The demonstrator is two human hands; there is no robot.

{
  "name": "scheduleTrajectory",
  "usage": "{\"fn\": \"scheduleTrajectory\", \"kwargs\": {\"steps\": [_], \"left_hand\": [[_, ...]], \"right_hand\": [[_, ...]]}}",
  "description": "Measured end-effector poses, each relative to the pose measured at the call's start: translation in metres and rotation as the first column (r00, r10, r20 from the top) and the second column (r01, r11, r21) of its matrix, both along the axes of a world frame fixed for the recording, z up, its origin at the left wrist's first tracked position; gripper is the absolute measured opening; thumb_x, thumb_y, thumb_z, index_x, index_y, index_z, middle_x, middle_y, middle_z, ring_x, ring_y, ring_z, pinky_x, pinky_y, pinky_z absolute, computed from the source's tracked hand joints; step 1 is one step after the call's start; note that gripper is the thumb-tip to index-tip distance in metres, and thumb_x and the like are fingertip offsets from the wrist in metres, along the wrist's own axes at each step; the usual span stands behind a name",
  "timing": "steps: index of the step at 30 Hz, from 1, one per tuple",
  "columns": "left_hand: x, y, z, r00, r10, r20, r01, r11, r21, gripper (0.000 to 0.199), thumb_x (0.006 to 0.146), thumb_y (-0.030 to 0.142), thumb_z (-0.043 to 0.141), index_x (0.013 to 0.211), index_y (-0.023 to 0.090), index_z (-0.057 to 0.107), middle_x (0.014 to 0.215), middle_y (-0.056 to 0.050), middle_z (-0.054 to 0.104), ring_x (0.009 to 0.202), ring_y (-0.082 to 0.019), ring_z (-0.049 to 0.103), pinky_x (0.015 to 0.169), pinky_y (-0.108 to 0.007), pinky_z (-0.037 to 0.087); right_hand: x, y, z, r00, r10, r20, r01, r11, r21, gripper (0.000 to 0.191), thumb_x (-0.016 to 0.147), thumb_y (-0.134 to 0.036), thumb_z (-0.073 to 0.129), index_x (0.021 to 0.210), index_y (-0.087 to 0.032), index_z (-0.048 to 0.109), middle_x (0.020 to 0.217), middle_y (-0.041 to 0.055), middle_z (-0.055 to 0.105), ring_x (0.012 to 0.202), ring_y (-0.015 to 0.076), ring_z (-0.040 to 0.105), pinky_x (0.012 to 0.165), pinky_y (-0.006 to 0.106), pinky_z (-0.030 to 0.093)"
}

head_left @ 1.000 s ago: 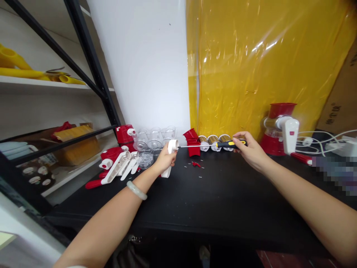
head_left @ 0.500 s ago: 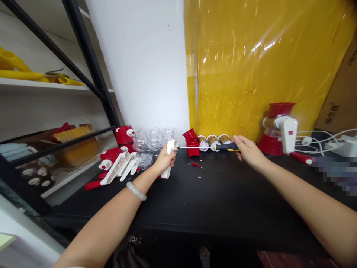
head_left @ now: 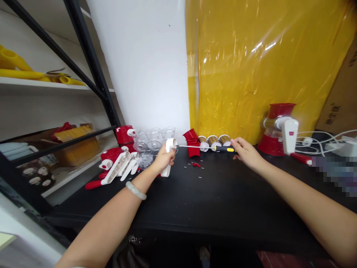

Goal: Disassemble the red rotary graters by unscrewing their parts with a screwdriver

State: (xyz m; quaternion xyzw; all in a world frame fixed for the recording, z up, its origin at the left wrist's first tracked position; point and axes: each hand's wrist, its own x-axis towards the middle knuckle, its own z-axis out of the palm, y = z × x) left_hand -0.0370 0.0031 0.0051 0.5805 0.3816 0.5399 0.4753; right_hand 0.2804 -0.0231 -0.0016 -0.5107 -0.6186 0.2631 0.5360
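My left hand is closed around a white crank handle, held upright above the black table. In my right hand is the end of a screwdriver with a black and yellow grip, pinched by the fingers. Its long shaft lies level, and the tip meets the round hub at the handle's top; the exact contact is too small to see. Below the shaft, a small red plastic piece lies among several tiny screws.
White crank handles and red grater bodies lie at the left beside clear plastic cups. Red hoppers and grater drums stand at the back. An assembled rotary grater and white cables are at the right.
The screwdriver's grip shows turned, with more yellow facing me, and my right fingers have shifted on its end. The crank handle has moved only slightly.
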Motion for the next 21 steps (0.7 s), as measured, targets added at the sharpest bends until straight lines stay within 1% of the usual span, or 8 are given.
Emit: {"fn": "scheduleTrajectory", "kwargs": {"steps": [2,5,8,11,13,14,17,21], "left_hand": [[-0.0002,-0.0007,0.0011,1.000,0.003,0.003,-0.003,1.000,0.015,0.052,0.052,0.010,0.051,0.100,0.024,0.041,0.067,0.010,0.046,0.039,-0.004,0.035,0.035,-0.016,0.026],[0.0001,-0.0016,0.0024,1.000,0.005,0.000,-0.005,1.000,0.025,0.052,0.052,0.011,0.051,0.101,0.024,0.041,0.067,0.010,0.045,0.039,-0.004,0.035,0.035,-0.016,0.026],[0.0007,-0.0018,0.0026,1.000,0.003,0.000,-0.003,1.000,0.012,0.051,0.052,0.011,0.051,0.099,0.024,0.040,0.068,0.010,0.045,0.038,-0.003,0.036,0.035,-0.016,0.025],[0.0010,-0.0011,0.0018,1.000,-0.005,-0.002,0.005,1.000,0.009,0.049,0.052,0.010,0.051,0.097,0.024,0.040,0.067,0.010,0.046,0.038,-0.003,0.036,0.035,-0.016,0.025],[0.0008,-0.0007,0.0013,1.000,-0.005,-0.001,0.005,1.000,0.012,0.049,0.052,0.010,0.050,0.097,0.025,0.040,0.068,0.009,0.046,0.038,-0.003,0.036,0.035,-0.016,0.025],[0.0005,-0.0005,0.0012,1.000,-0.004,0.002,0.004,1.000,0.014,0.049,0.052,0.010,0.050,0.098,0.025,0.040,0.068,0.009,0.046,0.038,-0.003,0.036,0.035,-0.016,0.025],[-0.0002,-0.0008,0.0019,1.000,0.000,0.011,0.000,1.000,0.024,0.050,0.053,0.011,0.051,0.101,0.024,0.041,0.068,0.009,0.046,0.038,-0.004,0.036,0.035,-0.016,0.025],[-0.0001,-0.0027,0.0045,1.000,0.001,0.027,-0.002,1.000,0.028,0.051,0.053,0.011,0.052,0.101,0.024,0.041,0.067,0.009,0.045,0.039,-0.004,0.035,0.034,-0.016,0.026]], "right_hand": [[0.0000,0.0005,-0.0002,0.997,0.019,-0.079,-0.014,0.997,0.071,0.045,0.071,-0.064,0.066,0.084,-0.024,0.050,0.066,-0.0044,0.051,0.058,0.0126,0.054,0.059,0.027,0.051],[0.0001,0.0023,-0.0017,0.960,0.146,-0.238,-0.115,0.984,0.139,0.050,0.062,-0.055,0.078,0.091,-0.026,0.049,0.085,-0.0027,0.056,0.074,0.0138,0.059,0.070,0.029,0.053],[0.0019,0.0055,-0.0047,0.950,0.182,-0.253,-0.146,0.977,0.153,0.053,0.058,-0.051,0.082,0.094,-0.027,0.051,0.091,-0.0018,0.057,0.075,0.0144,0.060,0.070,0.030,0.054],[0.0043,0.0073,-0.0063,0.970,0.153,-0.190,-0.139,0.987,0.082,0.045,0.074,-0.066,0.062,0.091,-0.026,0.051,0.072,-0.0023,0.058,0.059,0.0142,0.057,0.058,0.030,0.052],[0.0052,0.0065,-0.0053,0.988,0.119,-0.100,-0.119,0.993,0.012,0.049,0.082,-0.072,0.043,0.086,-0.024,0.051,0.053,-0.0047,0.049,0.043,0.0132,0.049,0.047,0.028,0.046],[0.0052,0.0056,-0.0042,0.993,0.102,-0.056,-0.102,0.995,0.001,0.050,0.082,-0.072,0.041,0.083,-0.023,0.051,0.048,-0.0057,0.045,0.040,0.0126,0.045,0.044,0.028,0.043],[0.0036,0.0019,-0.0002,0.994,0.082,-0.069,-0.077,0.994,0.077,0.040,0.077,-0.063,0.059,0.084,-0.024,0.052,0.059,-0.0047,0.049,0.047,0.0115,0.047,0.048,0.027,0.045],[0.0008,-0.0013,0.0024,0.929,0.246,-0.275,-0.201,0.963,0.182,0.046,0.059,-0.041,0.080,0.093,-0.028,0.052,0.087,-0.0026,0.055,0.073,0.0141,0.057,0.061,0.026,0.051]]}}
